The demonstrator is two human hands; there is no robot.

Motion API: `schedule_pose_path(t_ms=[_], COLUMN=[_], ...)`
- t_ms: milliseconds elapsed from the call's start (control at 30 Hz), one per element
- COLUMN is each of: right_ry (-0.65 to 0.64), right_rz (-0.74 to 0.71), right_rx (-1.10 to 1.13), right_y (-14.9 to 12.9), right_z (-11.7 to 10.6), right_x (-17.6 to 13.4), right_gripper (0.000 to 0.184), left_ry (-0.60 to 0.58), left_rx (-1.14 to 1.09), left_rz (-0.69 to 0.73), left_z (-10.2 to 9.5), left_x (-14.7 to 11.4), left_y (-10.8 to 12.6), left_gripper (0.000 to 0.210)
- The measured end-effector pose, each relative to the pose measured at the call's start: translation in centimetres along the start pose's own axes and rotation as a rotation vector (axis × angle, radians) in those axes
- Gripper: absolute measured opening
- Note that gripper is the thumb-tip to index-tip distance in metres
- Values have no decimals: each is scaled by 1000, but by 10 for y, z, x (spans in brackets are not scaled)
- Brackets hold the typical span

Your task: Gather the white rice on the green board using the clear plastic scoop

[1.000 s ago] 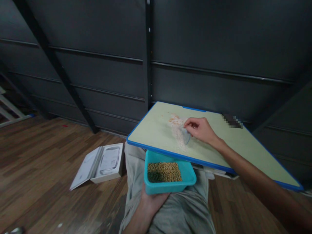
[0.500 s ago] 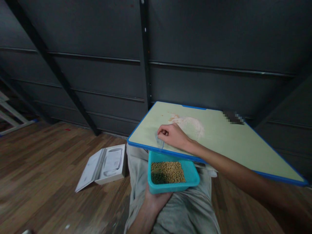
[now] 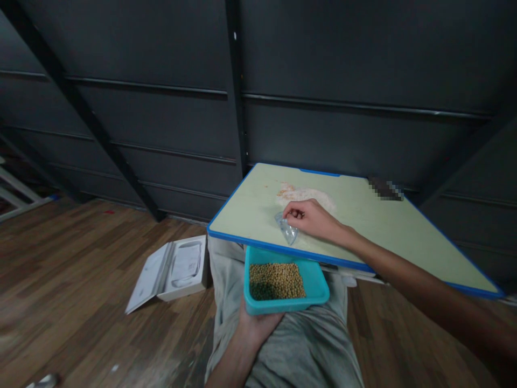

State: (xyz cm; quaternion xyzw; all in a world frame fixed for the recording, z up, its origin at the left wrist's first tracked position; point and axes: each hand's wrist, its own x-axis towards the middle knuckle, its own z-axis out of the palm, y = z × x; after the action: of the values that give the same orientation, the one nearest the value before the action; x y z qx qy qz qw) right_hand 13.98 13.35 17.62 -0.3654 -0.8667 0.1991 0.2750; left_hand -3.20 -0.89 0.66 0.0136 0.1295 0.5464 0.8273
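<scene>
My left hand (image 3: 260, 327) supports a turquoise plastic container (image 3: 317, 283) from below, just over my lap; its fingers are mostly hidden underneath. Inside lie many round tan beans (image 3: 278, 277), with a dark green patch at the lower left. Above the pale green table (image 3: 388, 237) with its blue rim, my right hand (image 3: 309, 215) is closed in a pinch on a small clear plastic bag (image 3: 287, 229). The bag hangs with its pointed end down. Behind that hand, a whitish powdery patch (image 3: 313, 196) with some orange-brown bits is spread on the tabletop.
A dark pixelated object (image 3: 385, 189) lies at the table's far right edge. An open white box (image 3: 188, 267) sits on the wooden floor (image 3: 81, 280) to the left. Close behind the table rises a dark panelled wall (image 3: 169, 118). White metal legs (image 3: 20, 199) stand at far left.
My right hand has moved to the right over the table with the clear plastic bag, which shows more plainly now. My left hand stays under the container.
</scene>
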Motion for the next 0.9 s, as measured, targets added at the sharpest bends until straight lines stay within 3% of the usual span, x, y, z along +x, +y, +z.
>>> schedule_pose_path(t_ms=[267, 500, 767, 900], right_ry=[-65, -332, -311, -346], right_rz=[-18, -165, -215, -213], right_rx=[137, 135, 64, 141], right_y=[-2, -7, -1, -11], right_z=[-18, -19, -28, -28], right_x=[-6, 0, 12, 8], right_gripper=[18, 23, 23, 24], left_ry=[-31, 3, 93, 65], left_rx=[16, -11, -36, -34], left_rz=[-16, -7, -19, 0], left_z=[10, -8, -13, -16], left_x=[-7, 0, 1, 1], left_y=[3, 2, 3, 4], left_gripper=[40, 38, 42, 44])
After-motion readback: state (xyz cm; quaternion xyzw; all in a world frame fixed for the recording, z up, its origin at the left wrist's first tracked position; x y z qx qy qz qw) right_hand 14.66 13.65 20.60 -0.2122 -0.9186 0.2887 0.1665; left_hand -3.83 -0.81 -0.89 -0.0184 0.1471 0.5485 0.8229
